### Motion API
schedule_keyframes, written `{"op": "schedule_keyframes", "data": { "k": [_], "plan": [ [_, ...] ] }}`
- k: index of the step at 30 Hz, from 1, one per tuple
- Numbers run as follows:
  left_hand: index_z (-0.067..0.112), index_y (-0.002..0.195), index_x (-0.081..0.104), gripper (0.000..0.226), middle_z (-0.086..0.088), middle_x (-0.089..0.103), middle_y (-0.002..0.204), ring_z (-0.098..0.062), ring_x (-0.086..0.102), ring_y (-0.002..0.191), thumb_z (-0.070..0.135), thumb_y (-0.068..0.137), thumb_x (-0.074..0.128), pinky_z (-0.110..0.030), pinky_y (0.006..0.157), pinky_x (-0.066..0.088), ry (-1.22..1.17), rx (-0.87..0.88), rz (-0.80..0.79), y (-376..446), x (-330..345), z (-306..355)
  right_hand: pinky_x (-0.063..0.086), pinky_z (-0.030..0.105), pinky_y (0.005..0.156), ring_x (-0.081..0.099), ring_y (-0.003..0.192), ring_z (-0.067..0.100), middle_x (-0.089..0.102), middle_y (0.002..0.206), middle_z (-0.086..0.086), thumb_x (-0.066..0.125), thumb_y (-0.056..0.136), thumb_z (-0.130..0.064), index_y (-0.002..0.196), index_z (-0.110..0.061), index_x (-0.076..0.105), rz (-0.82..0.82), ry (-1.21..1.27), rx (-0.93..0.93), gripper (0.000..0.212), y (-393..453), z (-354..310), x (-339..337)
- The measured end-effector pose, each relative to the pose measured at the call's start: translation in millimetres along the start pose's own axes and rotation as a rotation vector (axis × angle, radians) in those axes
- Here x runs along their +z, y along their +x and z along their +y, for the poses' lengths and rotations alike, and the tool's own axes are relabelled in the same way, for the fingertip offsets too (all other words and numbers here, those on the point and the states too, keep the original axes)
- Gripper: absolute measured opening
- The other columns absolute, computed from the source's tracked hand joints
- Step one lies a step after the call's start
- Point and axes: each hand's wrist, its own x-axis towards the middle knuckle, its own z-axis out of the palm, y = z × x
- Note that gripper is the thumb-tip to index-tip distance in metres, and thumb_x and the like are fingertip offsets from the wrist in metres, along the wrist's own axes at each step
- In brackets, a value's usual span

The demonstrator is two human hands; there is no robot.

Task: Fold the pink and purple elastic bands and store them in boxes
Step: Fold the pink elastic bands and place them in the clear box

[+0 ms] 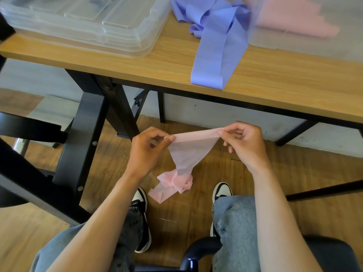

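Pink band [188,152] is pinched by left hand [146,152] at nine o'clock, right hand [244,143] at three. Its floor end could tangle.

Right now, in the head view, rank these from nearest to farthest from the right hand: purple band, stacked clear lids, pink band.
From the right hand:
1. pink band, pinched in both hands.
2. purple band, on the table ahead.
3. stacked clear lids, far left on the table.

Pale pink and lilac bands over warm wood

Between the hands a thin pale pink elastic band [191,152]; beyond them a lilac-purple flat elastic band [214,55] on the light oak-grain wooden table [137,63], below black-and-white sneakers [222,190].
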Motion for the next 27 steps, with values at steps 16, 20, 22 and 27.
{"op": "schedule_keyframes", "data": {
  "k": [16,20,22,27],
  "plan": [
    [0.009,0.102,0.078,0.016,-0.002,0.079,0.095,-0.021,0.078,0.082,0.020,0.090,0.074,-0.034,0.076,0.065,-0.188,-0.065,-0.109,-1.9,-2.8,3.0,0.052,0.017,0.068,0.064,0.075,0.010,0.063,0.079,-0.009,0.066,0.100,-0.026,0.102,-0.025,0.070,0.008,-0.283,-0.104,0.005,4.3,7.7,5.2],
    [0.011,0.100,0.079,0.015,-0.001,0.080,0.095,-0.021,0.077,0.092,0.020,0.089,0.077,-0.037,0.083,0.064,-0.236,-0.121,-0.067,-1.8,-3.9,2.8,0.063,0.026,0.071,0.077,0.077,0.012,0.078,0.085,-0.001,0.065,0.101,-0.016,0.105,-0.013,0.071,-0.079,-0.040,0.001,0.007,0.1,0.0,4.3],
    [0.012,0.100,0.079,0.018,-0.002,0.080,0.096,-0.022,0.077,0.093,0.025,0.088,0.077,-0.037,0.084,0.064,-0.269,-0.162,-0.040,-2.1,-3.8,4.3,0.064,0.028,0.078,0.079,0.087,0.014,0.080,0.093,0.003,0.066,0.100,-0.013,0.105,-0.007,0.071,-0.102,0.081,0.031,0.009,-1.1,-4.6,2.3],
    [0.012,0.095,0.080,0.015,-0.002,0.080,0.092,-0.021,0.078,0.088,0.026,0.091,0.075,-0.040,0.082,0.064,-0.269,-0.189,0.023,-3.5,-0.4,6.4,0.065,0.034,0.077,0.079,0.086,0.019,0.081,0.090,0.005,0.066,0.101,-0.022,0.098,-0.004,0.072,-0.100,0.150,0.065,0.019,-3.7,-7.6,4.2]
  ]
}}
